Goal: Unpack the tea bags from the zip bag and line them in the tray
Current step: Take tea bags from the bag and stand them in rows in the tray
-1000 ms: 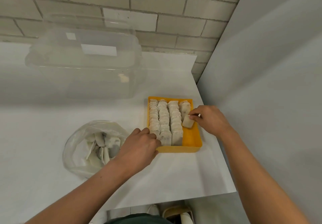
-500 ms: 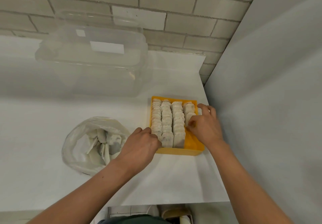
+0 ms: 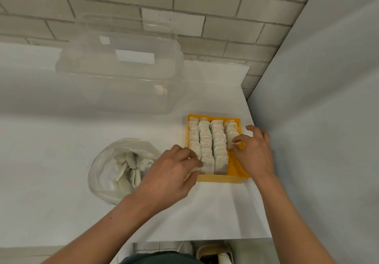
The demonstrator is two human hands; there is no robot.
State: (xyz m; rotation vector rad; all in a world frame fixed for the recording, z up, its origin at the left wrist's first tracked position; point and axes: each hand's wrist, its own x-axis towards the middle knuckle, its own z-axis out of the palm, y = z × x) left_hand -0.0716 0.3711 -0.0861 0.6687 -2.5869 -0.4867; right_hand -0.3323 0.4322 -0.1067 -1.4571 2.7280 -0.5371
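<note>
head view, looking down on a white counter (image 3: 61,181). a yellow tray (image 3: 223,178) sits right of centre, close to the grey panel (image 3: 317,120) that fills the right side of the frame. tea bags (image 3: 205,140) stand on edge in the tray in four rows running away from the viewer. the three left rows reach the near wall, while the right row is short and leaves bare yellow floor in front of it.

the right hand (image 3: 254,150) enters from the lower right. its thumb and forefinger close on the front tea bag (image 3: 231,135) of the short row, and the other fingers are spread and lifted above the tray's right rim. the left hand (image 3: 170,173) lies with curled fingers over the near left corner of the tray and hides the end of the leftmost row. something pale shows under its fingertips, but whether it is gripped cannot be told.

the zip bag (image 3: 102,173), at centre left, lies open on the counter with more tea bags crumpled inside. its near side is covered by the left forearm. a clear plastic box (image 3: 123,74) stands at upper centre against the brick wall (image 3: 205,27). objects below the counter edge at the bottom of the frame are cut off.
</note>
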